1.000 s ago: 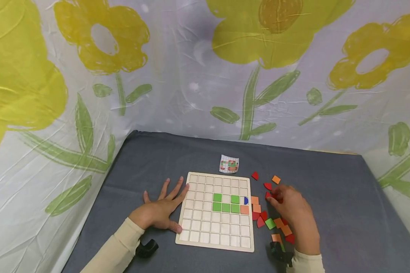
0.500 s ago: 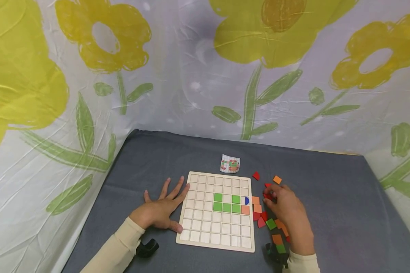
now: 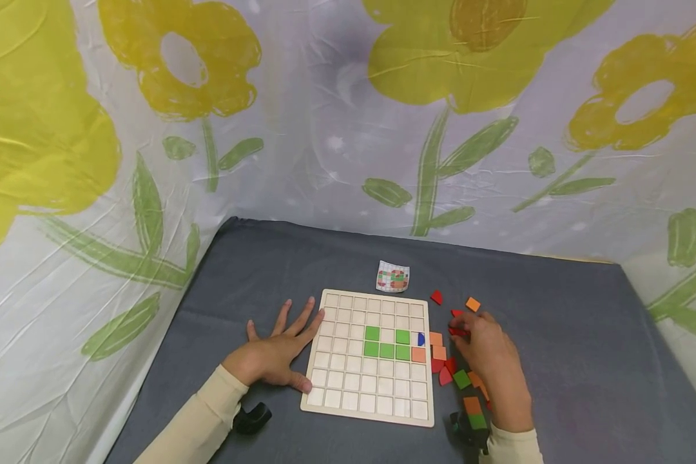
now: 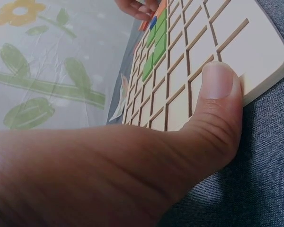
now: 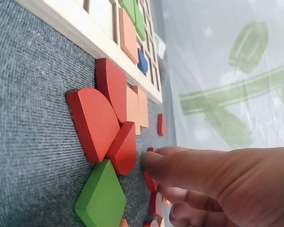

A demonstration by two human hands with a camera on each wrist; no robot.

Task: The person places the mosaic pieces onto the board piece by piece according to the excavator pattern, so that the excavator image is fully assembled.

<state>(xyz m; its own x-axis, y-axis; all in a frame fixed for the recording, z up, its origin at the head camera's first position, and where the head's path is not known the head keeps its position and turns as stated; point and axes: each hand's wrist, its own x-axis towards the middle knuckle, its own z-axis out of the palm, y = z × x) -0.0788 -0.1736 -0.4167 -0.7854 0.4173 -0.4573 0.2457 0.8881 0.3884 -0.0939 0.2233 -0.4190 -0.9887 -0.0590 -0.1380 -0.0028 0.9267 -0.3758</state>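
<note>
My left hand (image 3: 272,357) lies spread on the left side of a square wooden grid board (image 3: 351,365); in the left wrist view its thumb (image 4: 220,90) rests on the board's near corner. Several green squares (image 3: 371,349), a salmon square (image 3: 418,355) and a blue half-round piece (image 3: 421,339) sit in the board's cells. My right hand (image 3: 493,354) is right of the board, thumb and fingers curled at a red rounded piece (image 3: 457,332). The right wrist view shows this red piece (image 5: 150,181) at the thumb, partly hidden, and it seems pinched.
A small printed pattern card (image 3: 392,276) lies behind the board. Loose pieces lie along its right side: salmon squares (image 3: 438,352), red rounded pieces (image 3: 445,376), a green square (image 3: 461,379), an orange square (image 3: 472,304). A patterned cloth (image 3: 325,129) hangs behind the grey table (image 3: 580,361).
My right hand has shifted slightly left and its fingers have closed in on the red piece, then stayed nearly still. My left hand keeps its place on the board.
</note>
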